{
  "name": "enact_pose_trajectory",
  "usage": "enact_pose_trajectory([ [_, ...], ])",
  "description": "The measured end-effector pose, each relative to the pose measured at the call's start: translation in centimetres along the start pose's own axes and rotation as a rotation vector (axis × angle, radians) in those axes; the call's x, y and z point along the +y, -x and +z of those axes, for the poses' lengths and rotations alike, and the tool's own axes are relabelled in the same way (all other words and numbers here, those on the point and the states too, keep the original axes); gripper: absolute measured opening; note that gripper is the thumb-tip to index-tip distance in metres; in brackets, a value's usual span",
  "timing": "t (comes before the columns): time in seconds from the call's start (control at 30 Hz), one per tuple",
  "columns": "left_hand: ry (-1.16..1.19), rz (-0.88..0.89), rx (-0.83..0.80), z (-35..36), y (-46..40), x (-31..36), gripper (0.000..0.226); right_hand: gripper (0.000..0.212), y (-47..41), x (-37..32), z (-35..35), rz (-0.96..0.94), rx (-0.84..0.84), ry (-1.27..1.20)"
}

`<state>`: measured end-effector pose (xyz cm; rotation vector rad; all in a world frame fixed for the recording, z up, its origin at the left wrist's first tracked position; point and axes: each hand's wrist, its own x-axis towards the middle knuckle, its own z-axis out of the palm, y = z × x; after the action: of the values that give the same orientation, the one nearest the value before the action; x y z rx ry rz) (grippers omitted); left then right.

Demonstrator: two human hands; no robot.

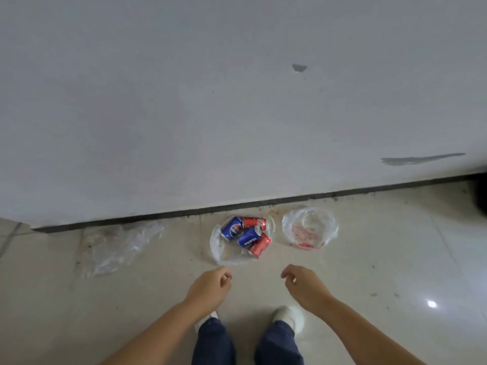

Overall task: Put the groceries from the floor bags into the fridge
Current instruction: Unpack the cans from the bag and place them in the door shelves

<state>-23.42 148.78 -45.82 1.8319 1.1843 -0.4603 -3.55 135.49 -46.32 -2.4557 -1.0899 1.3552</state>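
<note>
A clear plastic bag (218,248) lies open on the floor near the wall. In it lie several drink cans on their sides: a blue can (231,228), a red can (254,222), another blue can (248,237) and another red can (259,245). To its right lies a flattened clear bag with red print (309,229), seemingly empty. My left hand (210,287) and my right hand (303,284) hang above the floor just short of the cans, fingers loosely curled, holding nothing. No fridge is in view.
A crumpled clear plastic bag (118,246) lies on the tiles at the left. A white wall (237,114) with a dark skirting strip (263,202) runs behind the bags. My two feet in white shoes (288,316) stand below the hands.
</note>
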Motion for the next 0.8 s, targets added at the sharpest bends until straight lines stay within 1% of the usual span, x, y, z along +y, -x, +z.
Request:
enact_pose_trajectory([
  [0.07,-0.018,0.0,-0.02,2.6,-6.1,-2.7,0.024,0.029,-5.9,1.3,4.3,-0.008,-0.057,0.028],
  [0.13,-0.03,0.002,-0.001,5.5,-12.1,-5.2,0.024,0.029,-12.0,2.7,7.9,-0.014,-0.088,0.052],
  [0.2,-0.018,-0.013,0.026,8.3,-17.9,-7.7,0.023,0.029,-17.7,4.3,10.9,-0.021,-0.082,0.075],
  [0.3,-0.035,0.011,0.031,12.7,-26.1,-11.2,0.021,0.025,-25.7,6.7,14.9,-0.085,-0.049,0.169],
  [0.37,-0.12,0.079,0.012,15.1,-31.7,-13.1,0.022,0.023,-31.0,8.2,17.1,-0.126,-0.065,0.251],
  [0.43,-0.288,0.184,-0.007,16.4,-37.3,-14.5,0.023,0.023,-36.2,9.3,18.7,-0.117,-0.104,0.273],
  [0.5,-0.42,0.245,0.045,16.6,-42.1,-15.3,0.022,0.022,-40.2,9.9,19.9,-0.099,-0.108,0.175],
  [0.53,-0.455,0.265,0.088,16.4,-44.0,-15.7,0.023,0.022,-41.7,10.2,20.6,-0.078,-0.077,0.119],
  [0.6,-0.507,0.32,0.194,15.7,-46.2,-16.3,0.026,0.026,-43.0,10.8,21.9,0.052,-0.037,-0.135],
  [0.67,-0.553,0.353,0.263,15.1,-47.1,-16.6,0.034,0.022,-43.2,10.7,22.5,0.172,-0.007,-0.409],
  [0.7,-0.558,0.335,0.267,14.9,-47.2,-16.4,0.039,0.02,-43.2,10.5,22.6,0.231,0.029,-0.53],
  [0.8,-0.442,0.163,0.251,14.8,-47.7,-15.6,0.05,0.024,-43.4,9.1,21.5,0.347,0.159,-0.802],
])
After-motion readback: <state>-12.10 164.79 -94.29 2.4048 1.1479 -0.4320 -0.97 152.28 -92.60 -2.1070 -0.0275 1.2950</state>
